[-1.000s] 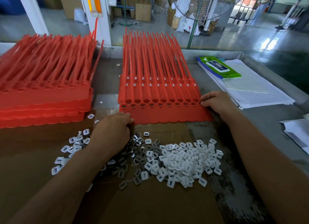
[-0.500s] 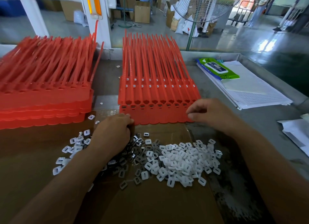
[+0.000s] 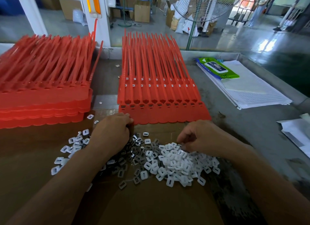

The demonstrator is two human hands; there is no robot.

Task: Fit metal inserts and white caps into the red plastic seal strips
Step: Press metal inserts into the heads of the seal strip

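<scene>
Sheet of red seal strips (image 3: 164, 114) lies flat on table (image 3: 243, 127), just past loose metal inserts (image 3: 134, 156) & white caps (image 3: 176, 164) on cardboard (image 3: 151, 204). Left hand (image 3: 110, 134) sits knuckles-up at sheet's near-left corner, fingers tucked under, grip can't tell. Right hand (image 3: 201, 137) curls fingertips into caps pile; whether it holds one, can't tell.

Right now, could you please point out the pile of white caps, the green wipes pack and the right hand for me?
pile of white caps (image 3: 177, 164), head view, middle of the heap.
green wipes pack (image 3: 216, 68), head view, its blue-and-white lid.
right hand (image 3: 201, 137), head view, back of the hand.
</scene>
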